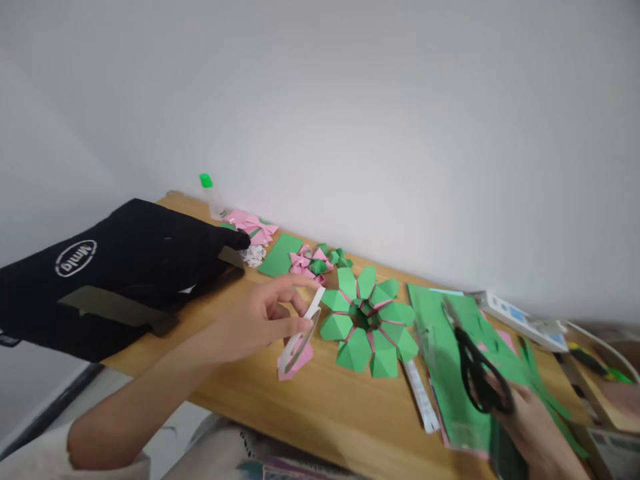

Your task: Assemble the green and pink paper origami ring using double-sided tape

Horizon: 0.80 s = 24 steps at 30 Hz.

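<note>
My left hand (275,313) pinches a looped white paper strip (300,343) between thumb and fingers, above a small pink paper piece (296,363) on the table. Just right of it lies a round folded-paper flower (355,347) with green petals and pink edges. At the right, my right hand (525,417) grips black-handled scissors (473,367), their blades pointing up and away over green paper sheets (440,340). Between flower and sheets rests a white printed strip (420,397).
A black bag (125,267) covers the left side of the wooden table (320,413). Behind are a green-capped bottle (213,200), pink and green folded pieces (310,263) and white scraps (254,256). A white box (520,320) sits at the back right.
</note>
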Motion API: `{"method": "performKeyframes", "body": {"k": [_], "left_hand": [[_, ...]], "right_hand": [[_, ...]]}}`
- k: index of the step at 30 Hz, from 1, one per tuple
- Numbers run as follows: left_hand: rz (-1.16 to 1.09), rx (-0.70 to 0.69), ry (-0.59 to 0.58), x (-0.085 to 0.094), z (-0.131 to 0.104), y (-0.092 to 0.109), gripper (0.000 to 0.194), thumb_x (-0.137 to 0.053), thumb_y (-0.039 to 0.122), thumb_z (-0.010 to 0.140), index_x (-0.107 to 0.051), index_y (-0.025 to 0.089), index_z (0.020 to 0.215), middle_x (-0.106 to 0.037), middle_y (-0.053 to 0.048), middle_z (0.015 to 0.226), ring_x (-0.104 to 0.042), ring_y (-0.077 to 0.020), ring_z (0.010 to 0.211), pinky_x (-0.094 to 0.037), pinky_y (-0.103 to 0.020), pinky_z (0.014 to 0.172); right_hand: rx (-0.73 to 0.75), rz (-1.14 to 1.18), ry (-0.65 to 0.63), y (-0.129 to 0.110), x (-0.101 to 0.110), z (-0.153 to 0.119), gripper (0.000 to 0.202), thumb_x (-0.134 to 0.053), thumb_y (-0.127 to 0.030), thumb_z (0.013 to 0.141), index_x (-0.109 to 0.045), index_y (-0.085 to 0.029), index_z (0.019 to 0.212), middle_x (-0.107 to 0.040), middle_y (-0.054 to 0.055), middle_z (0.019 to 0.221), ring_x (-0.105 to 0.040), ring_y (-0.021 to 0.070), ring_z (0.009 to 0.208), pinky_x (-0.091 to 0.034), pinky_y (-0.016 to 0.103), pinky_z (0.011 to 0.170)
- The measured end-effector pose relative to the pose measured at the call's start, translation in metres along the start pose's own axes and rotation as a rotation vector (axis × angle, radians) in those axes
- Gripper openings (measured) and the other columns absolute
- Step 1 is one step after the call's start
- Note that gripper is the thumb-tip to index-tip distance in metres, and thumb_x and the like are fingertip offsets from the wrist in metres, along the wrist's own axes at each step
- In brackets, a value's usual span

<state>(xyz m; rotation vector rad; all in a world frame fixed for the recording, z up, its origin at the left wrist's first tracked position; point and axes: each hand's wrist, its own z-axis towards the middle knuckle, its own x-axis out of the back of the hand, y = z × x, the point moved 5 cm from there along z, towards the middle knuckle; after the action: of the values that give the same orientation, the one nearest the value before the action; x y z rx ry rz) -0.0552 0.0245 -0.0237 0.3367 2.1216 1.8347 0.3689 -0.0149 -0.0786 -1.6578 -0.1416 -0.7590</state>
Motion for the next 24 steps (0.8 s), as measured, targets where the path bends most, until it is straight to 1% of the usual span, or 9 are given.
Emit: {"method": "performKeyframes", "body": {"k": [1, 5, 8, 10, 14, 17, 19, 21, 24], "left_hand": [[0.025, -0.015, 0.037, 0.004, 0.003, 0.004, 0.044, -0.072, 0.029, 0.076, -0.057, 0.024, 0.116, -0.058, 0.005, 0.077, -0.055, -0.0071, 0.051, -0.043, -0.019, 0.047], [0.074, -0.052, 0.098, 0.010, 0.015, 0.017, 0.040, -0.073, 0.025, 0.074, -0.060, 0.023, 0.112, -0.056, 0.006, 0.075, -0.050, -0.0053, 0.051, -0.037, -0.017, 0.045], [0.069, -0.071, 0.105, 0.008, 0.020, 0.024, 0.040, -0.074, 0.024, 0.073, -0.061, 0.023, 0.110, -0.055, 0.006, 0.075, -0.050, -0.0052, 0.051, -0.037, -0.017, 0.045], [0.072, -0.073, 0.114, 0.005, 0.021, 0.027, 0.041, -0.075, 0.025, 0.072, -0.061, 0.023, 0.111, -0.055, 0.006, 0.075, -0.049, -0.0053, 0.051, -0.038, -0.017, 0.044], [0.067, -0.081, 0.090, 0.003, 0.022, 0.029, 0.044, -0.076, 0.027, 0.072, -0.060, 0.023, 0.113, -0.055, 0.005, 0.075, -0.049, -0.0061, 0.052, -0.040, -0.018, 0.045], [0.064, -0.103, 0.076, 0.004, 0.021, 0.028, 0.044, -0.075, 0.026, 0.073, -0.060, 0.025, 0.115, -0.056, 0.005, 0.076, -0.049, -0.0051, 0.050, -0.037, -0.017, 0.043], [0.054, -0.119, 0.073, 0.006, 0.021, 0.028, 0.043, -0.074, 0.025, 0.074, -0.060, 0.025, 0.114, -0.056, 0.005, 0.076, -0.048, -0.0048, 0.050, -0.036, -0.017, 0.043], [0.048, -0.127, 0.065, 0.006, 0.020, 0.027, 0.042, -0.073, 0.023, 0.074, -0.060, 0.024, 0.114, -0.056, 0.006, 0.074, -0.048, -0.0048, 0.049, -0.035, -0.017, 0.042], [0.057, -0.112, 0.071, 0.006, 0.017, 0.025, 0.041, -0.073, 0.024, 0.073, -0.060, 0.023, 0.112, -0.056, 0.006, 0.073, -0.045, -0.0047, 0.048, -0.034, -0.017, 0.041]], "right_hand": [[0.001, 0.268, 0.017, 0.001, 0.001, -0.005, 0.023, -0.077, -0.043, 0.059, -0.067, -0.023, 0.060, -0.064, 0.004, 0.058, -0.057, 0.0212, 0.049, -0.046, 0.033, 0.042], [0.095, 0.601, 0.075, -0.024, -0.009, -0.032, 0.037, -0.057, -0.064, 0.079, -0.067, -0.030, 0.088, -0.058, 0.001, 0.072, -0.050, 0.0153, 0.051, -0.050, 0.033, 0.047], [0.154, 1.082, 0.161, -0.062, -0.023, -0.036, 0.020, -0.066, -0.047, 0.083, -0.067, -0.029, 0.093, -0.052, -0.004, 0.071, -0.032, 0.0083, 0.041, -0.056, 0.029, 0.058], [0.230, 1.224, 0.195, -0.089, -0.029, -0.024, 0.021, -0.071, -0.029, 0.076, -0.068, -0.027, 0.096, -0.057, -0.004, 0.082, -0.039, 0.0063, 0.047, -0.057, 0.026, 0.068], [0.359, 1.257, 0.263, -0.112, -0.027, 0.008, 0.021, -0.073, -0.010, 0.061, -0.064, -0.022, 0.075, -0.058, -0.005, 0.081, -0.059, 0.0077, 0.073, -0.054, 0.020, 0.077], [0.400, 1.282, 0.247, -0.112, -0.020, 0.010, 0.025, -0.077, -0.009, 0.058, -0.062, -0.021, 0.074, -0.057, -0.006, 0.077, -0.058, 0.0054, 0.068, -0.053, 0.016, 0.072], [0.404, 1.241, 0.213, -0.115, -0.017, 0.000, 0.022, -0.080, -0.022, 0.066, -0.060, -0.021, 0.075, -0.053, -0.007, 0.072, -0.049, 0.0030, 0.051, -0.050, 0.016, 0.057], [0.392, 1.031, 0.196, -0.123, -0.016, -0.011, 0.026, -0.064, -0.044, 0.085, -0.058, -0.022, 0.073, -0.046, -0.007, 0.067, -0.037, 0.0017, 0.041, -0.043, 0.017, 0.045], [0.358, 0.893, 0.225, -0.127, -0.018, -0.018, 0.043, -0.048, -0.058, 0.092, -0.060, -0.021, 0.072, -0.043, -0.005, 0.063, -0.045, 0.0046, 0.046, -0.043, 0.018, 0.048]]}}
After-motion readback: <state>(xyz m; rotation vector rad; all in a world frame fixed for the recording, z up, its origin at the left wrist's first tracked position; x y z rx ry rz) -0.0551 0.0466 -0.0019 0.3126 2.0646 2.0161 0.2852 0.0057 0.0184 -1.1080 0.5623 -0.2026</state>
